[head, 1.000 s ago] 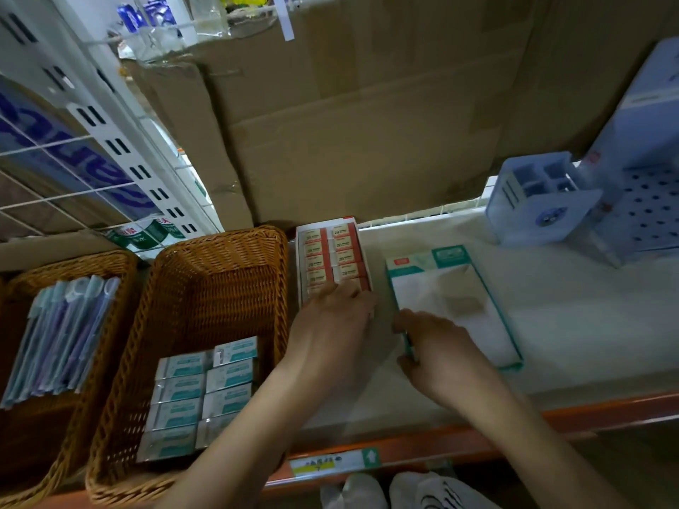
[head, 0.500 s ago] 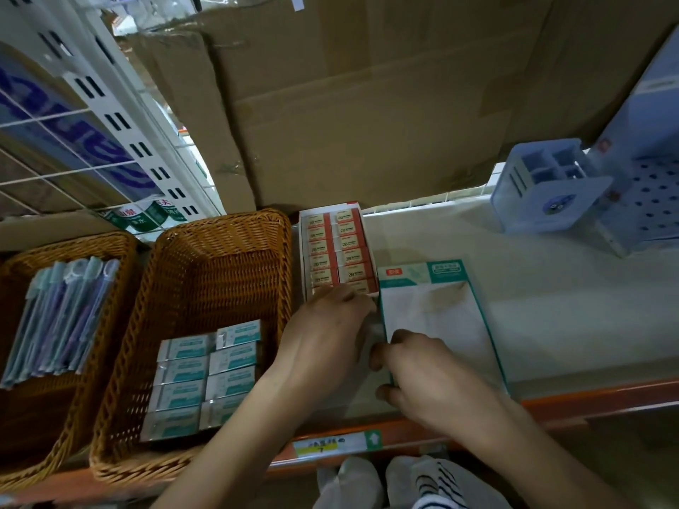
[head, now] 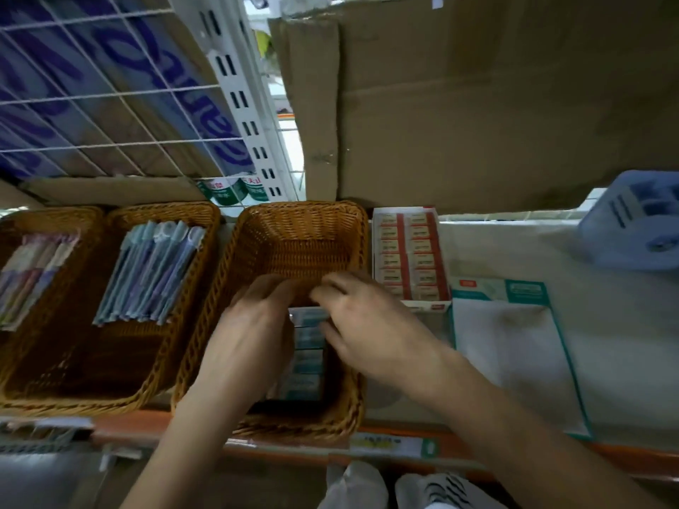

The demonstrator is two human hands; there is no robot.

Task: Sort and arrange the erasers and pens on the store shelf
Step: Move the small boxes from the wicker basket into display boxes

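Left grip (head: 253,325) seems wide, right grip (head: 367,325) curled (hold unclear, blurred), both over teal erasers (head: 308,361) in basket (head: 301,209).

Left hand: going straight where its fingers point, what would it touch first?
Probably the wicker basket, at its far wall; the left hand points across its bare woven floor, though its height is unclear.

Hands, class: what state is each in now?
Left hand: open, over the eraser boxes.
Right hand: fingers curled; hold cannot be told.

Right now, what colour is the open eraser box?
Red and cream; the eraser box shows best in the head view.
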